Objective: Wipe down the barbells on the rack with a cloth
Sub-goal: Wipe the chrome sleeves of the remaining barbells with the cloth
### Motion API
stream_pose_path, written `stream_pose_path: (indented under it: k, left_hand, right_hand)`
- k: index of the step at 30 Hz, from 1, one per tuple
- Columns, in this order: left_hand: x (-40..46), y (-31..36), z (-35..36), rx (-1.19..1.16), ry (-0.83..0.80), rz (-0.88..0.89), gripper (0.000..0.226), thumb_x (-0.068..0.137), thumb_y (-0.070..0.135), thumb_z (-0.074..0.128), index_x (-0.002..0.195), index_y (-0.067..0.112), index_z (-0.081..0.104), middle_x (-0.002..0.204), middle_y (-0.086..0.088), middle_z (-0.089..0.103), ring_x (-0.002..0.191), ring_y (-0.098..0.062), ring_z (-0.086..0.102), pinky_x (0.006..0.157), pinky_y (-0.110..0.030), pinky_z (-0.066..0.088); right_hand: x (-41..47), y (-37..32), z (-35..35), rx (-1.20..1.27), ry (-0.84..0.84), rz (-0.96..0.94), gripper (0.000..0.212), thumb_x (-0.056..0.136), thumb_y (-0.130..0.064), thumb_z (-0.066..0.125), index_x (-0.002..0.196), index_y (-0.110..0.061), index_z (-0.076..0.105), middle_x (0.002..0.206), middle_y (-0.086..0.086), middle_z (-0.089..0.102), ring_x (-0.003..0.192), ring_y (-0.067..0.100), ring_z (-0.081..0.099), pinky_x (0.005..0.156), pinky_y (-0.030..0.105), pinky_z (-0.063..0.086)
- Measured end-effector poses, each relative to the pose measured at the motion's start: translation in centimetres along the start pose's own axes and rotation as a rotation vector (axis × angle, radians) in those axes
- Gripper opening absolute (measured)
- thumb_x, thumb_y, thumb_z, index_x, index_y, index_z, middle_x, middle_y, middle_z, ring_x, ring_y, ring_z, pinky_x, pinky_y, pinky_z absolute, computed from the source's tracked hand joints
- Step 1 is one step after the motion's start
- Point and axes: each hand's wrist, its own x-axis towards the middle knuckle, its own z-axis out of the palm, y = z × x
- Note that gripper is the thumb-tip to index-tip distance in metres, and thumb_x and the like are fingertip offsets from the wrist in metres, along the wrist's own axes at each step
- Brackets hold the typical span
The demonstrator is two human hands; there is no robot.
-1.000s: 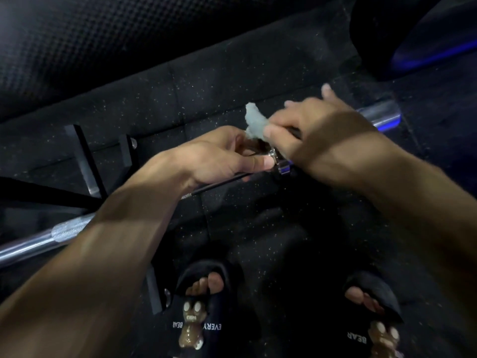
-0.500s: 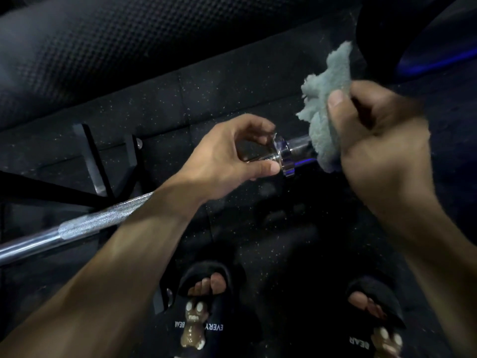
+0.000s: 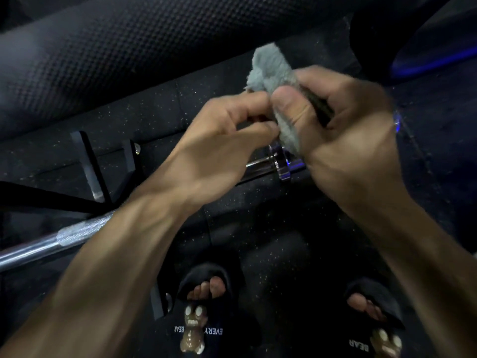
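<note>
A chrome barbell [image 3: 64,239] runs from the lower left up toward the centre, where its shiny collar [image 3: 280,164] shows below my hands. Its sleeve beyond the collar is hidden by my right hand. My right hand [image 3: 343,140] grips a grey-green fluffy cloth [image 3: 271,71], thumb pressed on the fabric. My left hand [image 3: 222,140] is raised above the bar, with finger and thumb pinching the cloth's left edge. Both hands hover just above the collar and are slightly blurred.
Black speckled rubber flooring [image 3: 284,228] lies below. A black rack frame [image 3: 87,164] stands at the left under the bar. A textured black pad [image 3: 129,47] spans the top. A dark weight plate [image 3: 413,34] with blue light is at the upper right. My feet in black slippers [image 3: 204,306] are at the bottom.
My left hand let go of the bar beside the collar and rose to the cloth. My right hand moved left with the cloth, meeting the left hand above the collar.
</note>
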Motion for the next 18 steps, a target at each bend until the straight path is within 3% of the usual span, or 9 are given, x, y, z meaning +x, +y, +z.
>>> stream_pose_path:
  k: [2, 6, 8, 10, 12, 14, 16, 17, 18]
  left_hand:
    - [-0.1, 0.4, 0.0, -0.042, 0.021, 0.020, 0.027, 0.097, -0.007, 0.053, 0.119, -0.004, 0.069, 0.119, -0.023, 0.069, 0.118, -0.037, 0.062, 0.108, -0.049, 0.046]
    - [-0.9, 0.6, 0.6, -0.051, 0.046, 0.013, 0.039, 0.095, -0.009, 0.055, 0.125, 0.010, 0.071, 0.124, -0.013, 0.070, 0.121, -0.021, 0.064, 0.110, -0.035, 0.046]
    - [-1.3, 0.2, 0.8, -0.081, 0.112, -0.029, 0.041, 0.093, -0.010, 0.057, 0.123, 0.013, 0.072, 0.120, -0.005, 0.072, 0.113, -0.011, 0.066, 0.103, -0.023, 0.048]
    - [-1.4, -1.2, 0.5, 0.034, 0.253, -0.092, 0.035, 0.095, 0.001, 0.062, 0.122, 0.019, 0.074, 0.113, 0.010, 0.074, 0.103, -0.004, 0.064, 0.095, -0.019, 0.049]
    - [-1.0, -2.9, -0.2, 0.337, 0.252, -0.226, 0.027, 0.099, 0.028, 0.063, 0.124, 0.030, 0.073, 0.106, 0.020, 0.073, 0.096, 0.002, 0.064, 0.096, -0.024, 0.052]
    - [-0.7, -4.1, -0.4, 0.528, 0.054, -0.349, 0.028, 0.101, 0.049, 0.056, 0.120, 0.035, 0.072, 0.102, 0.020, 0.074, 0.097, -0.001, 0.067, 0.096, -0.035, 0.054]
    - [-0.2, -4.3, -0.2, 0.557, -0.102, -0.356, 0.029, 0.103, 0.052, 0.051, 0.115, 0.036, 0.071, 0.103, 0.017, 0.075, 0.099, -0.006, 0.068, 0.093, -0.041, 0.054]
    - [0.2, -4.1, -0.3, 0.523, -0.143, -0.349, 0.027, 0.103, 0.050, 0.052, 0.112, 0.034, 0.072, 0.103, 0.014, 0.075, 0.100, -0.009, 0.069, 0.093, -0.043, 0.054]
    - [0.6, -4.2, -0.6, 0.461, -0.170, -0.355, 0.024, 0.103, 0.046, 0.055, 0.109, 0.031, 0.073, 0.104, 0.011, 0.076, 0.102, -0.012, 0.070, 0.095, -0.045, 0.054]
  right_hand:
    - [0.6, -0.4, -0.5, 0.039, 0.007, 0.011, 0.023, 0.106, -0.025, 0.056, 0.103, -0.012, 0.075, 0.084, -0.009, 0.069, 0.075, 0.002, 0.063, 0.069, 0.017, 0.044]
    - [0.9, -0.9, -0.2, 0.198, 0.055, 0.124, 0.033, 0.108, -0.024, 0.054, 0.088, -0.006, 0.072, 0.071, 0.003, 0.067, 0.061, 0.008, 0.060, 0.055, 0.028, 0.045]
    - [0.9, -0.6, -0.1, 0.248, 0.111, 0.263, 0.038, 0.107, -0.029, 0.056, 0.087, -0.001, 0.072, 0.068, 0.011, 0.070, 0.055, 0.018, 0.063, 0.045, 0.034, 0.045]
    - [1.0, 0.4, -0.6, 0.159, 0.169, 0.302, 0.039, 0.106, -0.035, 0.056, 0.083, -0.007, 0.072, 0.069, 0.009, 0.069, 0.056, 0.018, 0.063, 0.048, 0.040, 0.046]
    - [0.8, 1.1, -1.4, 0.038, 0.167, 0.244, 0.041, 0.107, -0.035, 0.053, 0.073, -0.015, 0.065, 0.057, -0.006, 0.056, 0.055, 0.001, 0.050, 0.051, 0.032, 0.040]
    - [-0.2, 0.9, -1.8, 0.057, 0.057, 0.152, 0.035, 0.109, -0.027, 0.051, 0.079, -0.019, 0.068, 0.060, -0.014, 0.058, 0.059, -0.003, 0.055, 0.057, 0.021, 0.041]
    - [-1.4, 1.1, -1.3, 0.065, -0.163, 0.110, 0.038, 0.110, -0.026, 0.049, 0.082, -0.011, 0.070, 0.069, 0.000, 0.068, 0.068, 0.007, 0.065, 0.071, 0.031, 0.050]
    - [-1.9, 1.3, -0.8, -0.059, -0.292, 0.102, 0.037, 0.110, -0.032, 0.047, 0.095, -0.011, 0.073, 0.084, 0.003, 0.074, 0.082, 0.010, 0.068, 0.090, 0.035, 0.051]
    - [-2.2, 1.6, -0.3, -0.241, -0.389, 0.087, 0.038, 0.108, -0.038, 0.043, 0.116, -0.018, 0.074, 0.106, -0.001, 0.076, 0.103, 0.007, 0.067, 0.112, 0.038, 0.041]
